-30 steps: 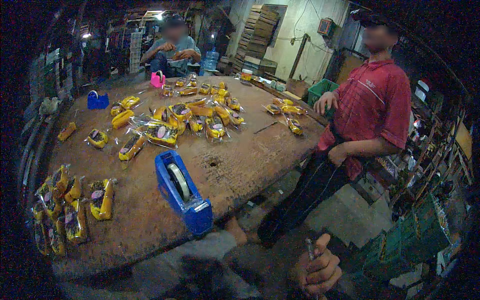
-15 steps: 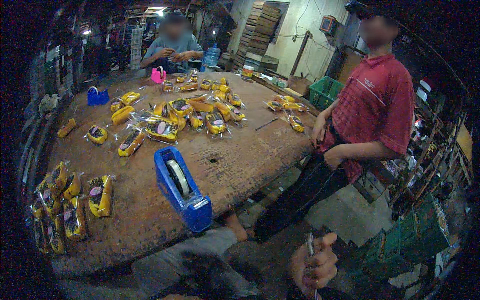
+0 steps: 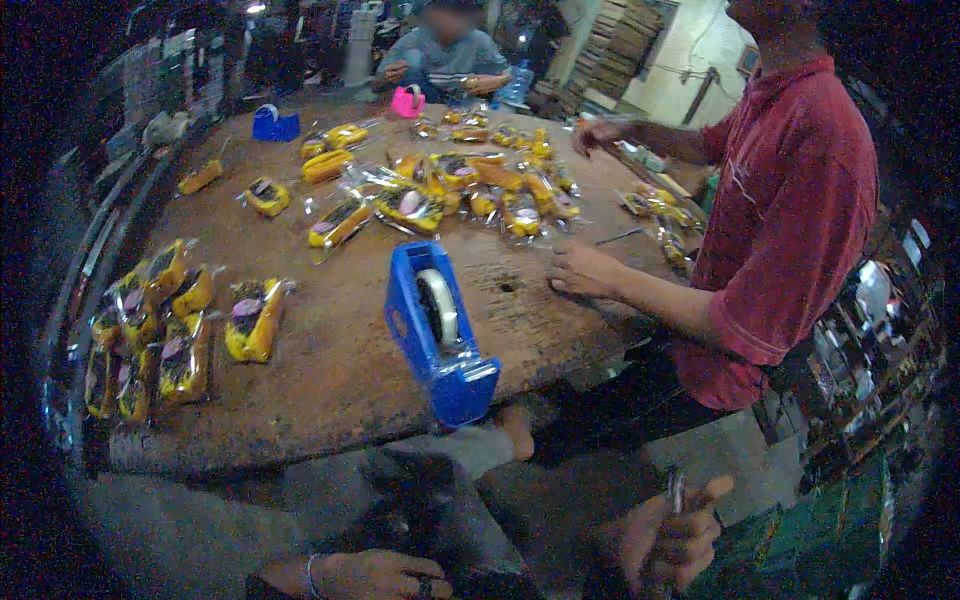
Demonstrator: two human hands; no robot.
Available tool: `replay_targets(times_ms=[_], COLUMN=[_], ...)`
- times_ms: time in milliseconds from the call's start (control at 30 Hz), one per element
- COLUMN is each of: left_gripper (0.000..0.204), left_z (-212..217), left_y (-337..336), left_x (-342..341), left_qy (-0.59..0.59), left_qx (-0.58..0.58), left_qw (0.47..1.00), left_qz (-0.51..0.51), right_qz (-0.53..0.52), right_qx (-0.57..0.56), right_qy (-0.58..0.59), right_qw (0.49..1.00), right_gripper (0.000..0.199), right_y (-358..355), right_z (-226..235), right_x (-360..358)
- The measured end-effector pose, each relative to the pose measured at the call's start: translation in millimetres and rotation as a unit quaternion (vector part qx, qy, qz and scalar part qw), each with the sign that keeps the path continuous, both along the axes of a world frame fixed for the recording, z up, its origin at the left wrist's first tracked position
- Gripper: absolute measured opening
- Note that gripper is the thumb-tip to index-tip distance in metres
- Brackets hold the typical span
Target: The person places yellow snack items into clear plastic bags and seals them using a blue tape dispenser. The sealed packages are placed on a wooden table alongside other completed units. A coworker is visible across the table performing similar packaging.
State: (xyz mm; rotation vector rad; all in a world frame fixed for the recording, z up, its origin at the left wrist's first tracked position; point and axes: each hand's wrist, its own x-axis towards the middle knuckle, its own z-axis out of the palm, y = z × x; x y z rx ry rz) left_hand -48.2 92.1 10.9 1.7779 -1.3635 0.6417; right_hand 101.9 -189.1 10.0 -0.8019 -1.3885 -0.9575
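Note:
My right hand (image 3: 682,550) is low at the right, its fingers wrapped round a slim silvery pen-like stick (image 3: 676,490) that pokes up above the thumb side. At the bottom edge my left hand (image 3: 378,577), with a bracelet and a ring, lies low over my lap, fingers loosely stretched out and holding nothing I can see. Beyond them, a blue tape dispenser (image 3: 448,365) with a roll of clear tape stands at the near table edge. Wrapped yellow bread rolls with dark topping (image 3: 258,318) lie grouped at the left; a larger heap (image 3: 410,205) sits mid-table.
A person in a red shirt (image 3: 775,220) leans over the wooden table (image 3: 330,410) from the right, a hand on it. Another person (image 3: 445,55) sits at the far side. A pink dispenser (image 3: 408,101) and a second blue dispenser (image 3: 275,123) stand farther back.
The view has swung left and down. My left hand has come into sight; my right still grips the stick. The person in red has leaned forward, both arms over the table.

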Motion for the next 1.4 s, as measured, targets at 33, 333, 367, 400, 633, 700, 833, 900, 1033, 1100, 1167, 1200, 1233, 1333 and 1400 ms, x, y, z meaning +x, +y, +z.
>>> replay_targets(times_ms=[33,333,367,400,633,700,833,900,1033,1100,1167,1200,1233,1333,1400], left_gripper=[0.035,0.028,0.027,0.026,0.026,0.026,0.031,0.034,0.039,0.043,0.042,0.041,0.041,0.039,0.038], left_z=[-1.5,1.9,-1.1,-5.4,-35.2,-37.3,-33.9,-32.0,-32.7,-33.3,-32.9,-32.3,-31.5,-29.7,-29.0], left_y=[-0.3,-2.0,-2.1,-2.7,-6.0,-7.9,-8.2,-7.9,-13.6,-19.5,-23.8,-25.1,-26.9,-31.4,-34.2], left_x=[1.2,-7.2,-6.3,-5.0,-5.5,-7.1,-10.4,-11.3,-11.9,-11.1,-8.3,-6.3,-3.7,5.7,11.2], left_qy=[0.000,0.079,0.056,0.033,-0.061,-0.058,0.098,0.020,0.046,0.095,0.118,0.114,0.101,0.057,0.033], left_qx=[0.000,0.001,-0.012,-0.025,-0.022,-0.008,0.047,0.068,0.060,0.038,0.026,0.022,0.018,-0.001,-0.017], left_qw=[1.000,0.997,0.998,0.999,0.995,0.993,0.987,0.991,0.987,0.984,0.982,0.984,0.986,0.993,0.996], left_qz=[0.001,0.019,0.013,0.008,0.073,0.101,0.118,0.111,0.141,0.144,0.143,0.138,0.129,0.099,0.081], right_qz=[0.000,0.001,0.000,-0.002,-0.006,-0.006,-0.002,-0.003,-0.005,-0.008,-0.003,-0.002,-0.001,0.004,0.008], right_qx=[0.002,0.026,0.030,0.032,0.057,0.063,0.076,0.079,0.084,0.086,0.088,0.089,0.093,0.098,0.100], right_qy=[0.007,0.069,0.078,0.089,0.135,0.142,0.161,0.170,0.184,0.193,0.201,0.208,0.207,0.217,0.221], right_qw=[1.000,0.997,0.997,0.995,0.989,0.988,0.984,0.982,0.979,0.977,0.976,0.974,0.974,0.971,0.970], right_gripper=[0.041,0.041,0.041,0.041,0.040,0.040,0.040,0.040,0.040,0.040,0.040,0.040,0.040,0.040,0.040], right_y=[0.3,2.1,2.3,2.3,1.7,0.5,-3.2,-5.5,-12.0,-15.9,-19.9,-22.0,-24.1,-29.8,-33.1], right_z=[-2.9,-23.7,-26.1,-28.7,-38.1,-39.2,-41.4,-42.8,-47.0,-49.5,-52.0,-53.0,-53.9,-55.8,-57.2], right_x=[-0.7,0.8,0.4,-0.3,2.5,4.7,8.4,10.2,13.6,14.8,15.8,16.4,17.0,19.8,21.2])
